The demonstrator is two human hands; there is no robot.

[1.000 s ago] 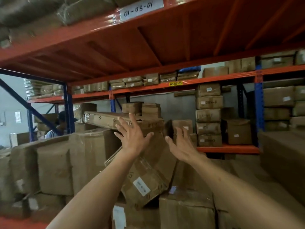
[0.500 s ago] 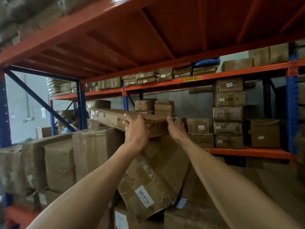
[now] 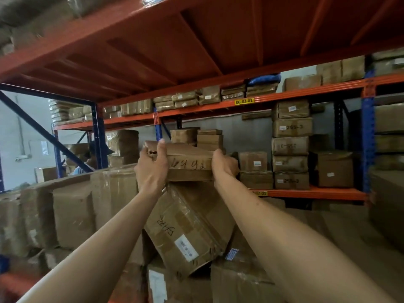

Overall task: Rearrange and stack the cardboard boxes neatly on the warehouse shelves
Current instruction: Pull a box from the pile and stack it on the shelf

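A long flat cardboard box (image 3: 189, 162) with handwritten numbers on its end face points its short end at me, at the top of the pile. My left hand (image 3: 152, 166) grips its left corner, thumb on top. My right hand (image 3: 224, 166) grips its right corner. Under it a bigger taped box (image 3: 188, 230) with a white label lies tilted on the pile.
Wrapped boxes (image 3: 72, 211) stand in a row to the left. An orange shelf deck (image 3: 196, 40) hangs close overhead. Stacked boxes (image 3: 290, 147) fill the rear shelf (image 3: 317, 193). A person (image 3: 87, 160) stands far left behind a blue upright (image 3: 99, 136).
Both hands went from open in the air to gripping the flat box. The box has swung from lying sideways to end-on toward me.
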